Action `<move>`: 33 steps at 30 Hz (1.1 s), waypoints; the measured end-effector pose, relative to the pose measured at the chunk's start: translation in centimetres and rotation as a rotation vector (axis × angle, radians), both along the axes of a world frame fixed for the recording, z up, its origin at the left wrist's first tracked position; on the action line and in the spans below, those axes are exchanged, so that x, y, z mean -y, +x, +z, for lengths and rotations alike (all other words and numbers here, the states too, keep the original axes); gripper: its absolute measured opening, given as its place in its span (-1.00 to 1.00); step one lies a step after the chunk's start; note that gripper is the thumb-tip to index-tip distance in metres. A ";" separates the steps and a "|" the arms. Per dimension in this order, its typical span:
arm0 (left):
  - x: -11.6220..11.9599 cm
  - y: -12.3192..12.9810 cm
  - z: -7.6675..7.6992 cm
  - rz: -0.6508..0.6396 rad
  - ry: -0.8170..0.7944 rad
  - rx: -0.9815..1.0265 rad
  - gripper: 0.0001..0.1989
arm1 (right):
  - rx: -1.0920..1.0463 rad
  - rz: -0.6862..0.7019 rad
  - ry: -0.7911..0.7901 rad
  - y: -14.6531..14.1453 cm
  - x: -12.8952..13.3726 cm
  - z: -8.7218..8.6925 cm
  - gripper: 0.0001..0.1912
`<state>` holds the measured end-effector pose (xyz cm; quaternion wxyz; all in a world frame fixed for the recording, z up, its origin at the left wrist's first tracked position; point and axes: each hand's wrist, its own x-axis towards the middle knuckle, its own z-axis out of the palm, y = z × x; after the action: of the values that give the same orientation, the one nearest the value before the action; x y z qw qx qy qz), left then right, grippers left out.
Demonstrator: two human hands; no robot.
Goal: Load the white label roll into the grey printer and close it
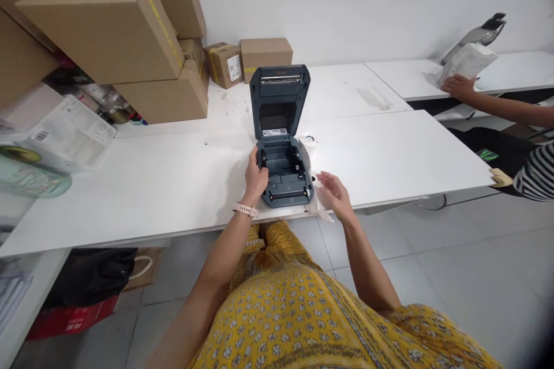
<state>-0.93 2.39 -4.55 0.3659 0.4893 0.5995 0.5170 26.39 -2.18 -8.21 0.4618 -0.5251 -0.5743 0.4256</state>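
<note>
Honestly, left fingers (pixel 254 159) grip the printer (pixel 283 185), right fingers (pixel 328 179) half-open, seemingly empty — a tug could slide it off the bench's (pixel 173 184) front edge.

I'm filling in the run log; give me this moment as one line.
printer: lid raised; left hand: on its left edge; right hand: by its right edge; white roll: right of printer

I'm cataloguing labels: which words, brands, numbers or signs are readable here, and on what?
None reads clearly.
Printer's raised lid: orange mark and white label, too small.
Small carton: white label, too small.
White box: barcode, digits too small.
Green container: pale lettering, blurred.
Red item below: white characters, blurred.
</note>
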 end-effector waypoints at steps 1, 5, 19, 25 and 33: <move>0.0 0.0 0.0 0.002 0.000 -0.005 -0.14 | 0.034 0.017 -0.006 -0.4 0.5 -0.2 -0.33; 0.0 0.0 -0.1 0.008 0.000 -0.008 -0.14 | 0.029 0.118 -0.030 -1.8 -0.3 0.3 -0.29; 0.1 0.1 0.2 0.008 0.006 -0.007 -0.15 | 0.209 0.709 0.141 -2.6 -6.3 13.8 -0.36; 0.0 0.2 0.0 0.035 -0.021 0.013 -0.14 | 1.139 0.854 0.290 -10.6 -10.7 13.3 -0.59; -0.1 0.6 0.3 -0.022 -0.024 0.089 -0.11 | 1.366 0.836 0.334 -11.8 -9.8 12.5 -0.69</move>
<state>-0.33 2.48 -4.22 0.4037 0.4679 0.5833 0.5271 14.62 7.60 4.27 -0.1147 -0.3356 -0.9332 0.0578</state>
